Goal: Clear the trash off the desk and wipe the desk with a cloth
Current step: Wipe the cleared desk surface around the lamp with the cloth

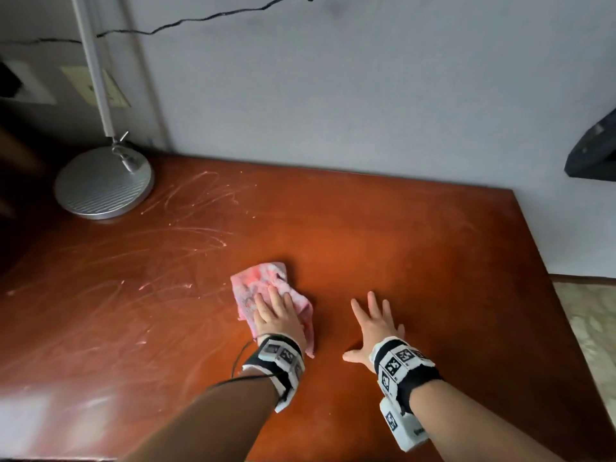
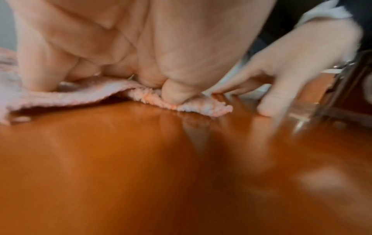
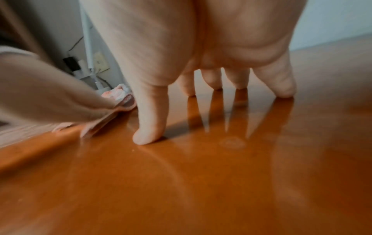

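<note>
A crumpled pink terry cloth (image 1: 271, 296), mottled with grey and red stains, lies near the middle of the glossy reddish-brown wooden bench (image 1: 416, 248). The left hand (image 1: 278, 315) presses flat on it, fingers straight. Just beside it at 3 o'clock, the right hand (image 1: 375, 328) rests on bare wood, fingers spread. Pale smears streak the bench toward 10 o'clock, where a round silver lamp base (image 1: 101, 185) stands.
</note>
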The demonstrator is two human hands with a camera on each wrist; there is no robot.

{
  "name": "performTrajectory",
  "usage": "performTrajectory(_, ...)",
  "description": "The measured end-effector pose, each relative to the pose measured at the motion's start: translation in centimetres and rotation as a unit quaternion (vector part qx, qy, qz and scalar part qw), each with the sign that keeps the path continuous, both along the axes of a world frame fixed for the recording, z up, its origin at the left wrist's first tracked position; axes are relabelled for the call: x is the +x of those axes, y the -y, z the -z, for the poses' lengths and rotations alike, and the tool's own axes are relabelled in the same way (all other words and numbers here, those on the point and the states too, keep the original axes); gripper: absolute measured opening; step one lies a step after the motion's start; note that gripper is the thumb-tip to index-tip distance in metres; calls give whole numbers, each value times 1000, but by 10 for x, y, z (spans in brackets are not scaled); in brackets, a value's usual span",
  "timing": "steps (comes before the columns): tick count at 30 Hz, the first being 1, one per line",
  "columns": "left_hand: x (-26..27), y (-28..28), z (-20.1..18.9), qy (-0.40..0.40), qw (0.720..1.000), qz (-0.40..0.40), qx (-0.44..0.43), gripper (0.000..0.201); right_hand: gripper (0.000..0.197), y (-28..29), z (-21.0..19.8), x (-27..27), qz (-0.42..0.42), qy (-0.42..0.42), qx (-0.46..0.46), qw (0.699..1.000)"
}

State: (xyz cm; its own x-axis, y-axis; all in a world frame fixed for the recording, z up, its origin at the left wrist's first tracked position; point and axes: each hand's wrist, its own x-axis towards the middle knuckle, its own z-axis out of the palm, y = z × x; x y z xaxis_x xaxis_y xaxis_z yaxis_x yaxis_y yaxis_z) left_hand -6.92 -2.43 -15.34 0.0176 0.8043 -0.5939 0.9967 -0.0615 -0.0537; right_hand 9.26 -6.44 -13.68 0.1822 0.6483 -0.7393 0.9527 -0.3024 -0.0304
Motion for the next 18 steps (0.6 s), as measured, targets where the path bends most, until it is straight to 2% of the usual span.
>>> performTrajectory(2,2,18,6,7,999,28,-14,74,107,-1,0,-1,10,-3,-4,1000)
performTrajectory(5,-21,-7,27,-9,998,59,3,71,109,-7,0,-1,15,-2,-14,1000)
performTrajectory(8,-71,-34,39,-29,999,-26,18,70,110,-6,2,-2,20,-1,-10,1000)
performTrajectory(11,-101,-8,38,-73,997,-28,7,82,110,-7,0,-3,12,6,-18,1000)
performTrajectory(14,-76,52,26,-3,996,-81,47,118,111,-9,-1,-3,13,1,-24,1000)
performTrajectory(15,-59,70,22,27,996,-81,39,120,111,-9,-1,-3,14,0,-26,1000)
performTrajectory(17,-28,97,18,44,994,-74,70,109,112,-10,-2,-2,10,-3,-24,1000)
performTrajectory(18,-21,102,19,81,992,-72,69,104,112,-10,-3,-1,7,-4,-24,1000)
